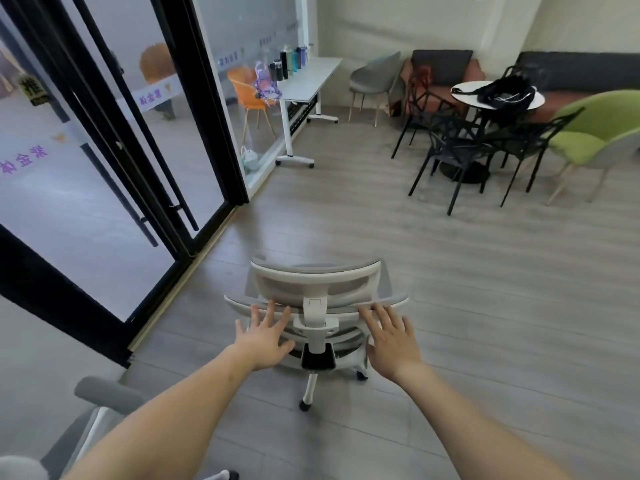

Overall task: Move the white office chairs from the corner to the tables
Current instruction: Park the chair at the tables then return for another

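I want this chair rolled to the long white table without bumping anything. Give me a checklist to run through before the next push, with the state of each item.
1. Both hands on the chair back: ok. Left hand and right hand lie flat on it with straight fingers, one on each side of the spine.
2. Firm grip for steering: not ok. Neither hand curls round the frame.
3. Floor path to the table: ok. Bare floor ahead.
4. Clearance from the glass door on the left: ok.
5. Casters free: cannot tell. Only two show.
6. Second chair by the left arm: cannot tell whether it touches.
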